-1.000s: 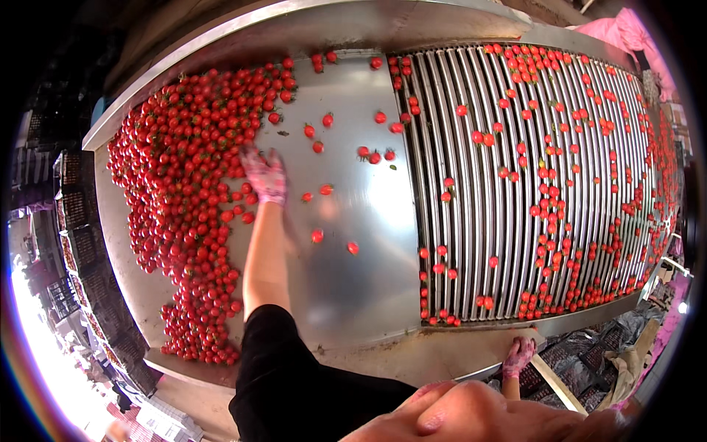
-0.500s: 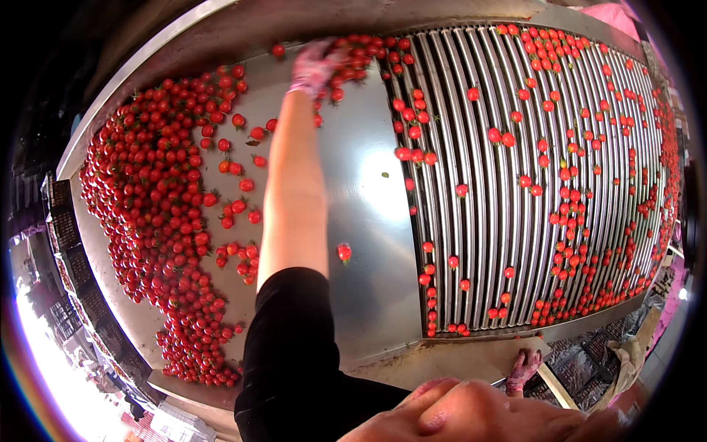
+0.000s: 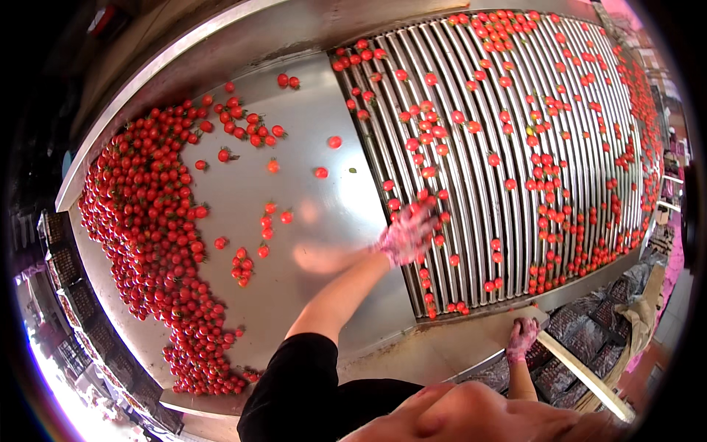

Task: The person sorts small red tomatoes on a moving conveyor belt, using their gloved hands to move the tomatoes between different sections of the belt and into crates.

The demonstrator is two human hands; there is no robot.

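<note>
My left hand [image 3: 409, 232], in a pink-and-white glove, is over the near-left part of the metal roller bed [image 3: 471, 221]. Its blurred fingers are spread among cherry tomatoes [image 3: 426, 140] there and hold none that I can see. To its left is the smooth metal tray [image 3: 324, 96], with loose tomatoes [image 3: 266, 221] scattered across it. A dense heap of cherry tomatoes [image 3: 158, 221] covers the tray's left side. At lower right, my right hand [image 3: 523, 335], gloved alike, has its fingers curled over the corner of the metal ledge [image 3: 442, 340].
A raised metal wall [image 3: 162, 62] runs along the far and left sides. Dark crates [image 3: 77, 302] stand outside it at left. Plastic-covered crates [image 3: 571, 335], a wooden bar [image 3: 585, 374] and beige cloth [image 3: 639, 317] are at lower right. A small leaf [image 3: 353, 170] lies on the tray.
My left hand has come from the far side of the tray nearer and right, onto the rollers. Tomatoes from the far edge are now on the rollers. My right hand stays at the ledge.
</note>
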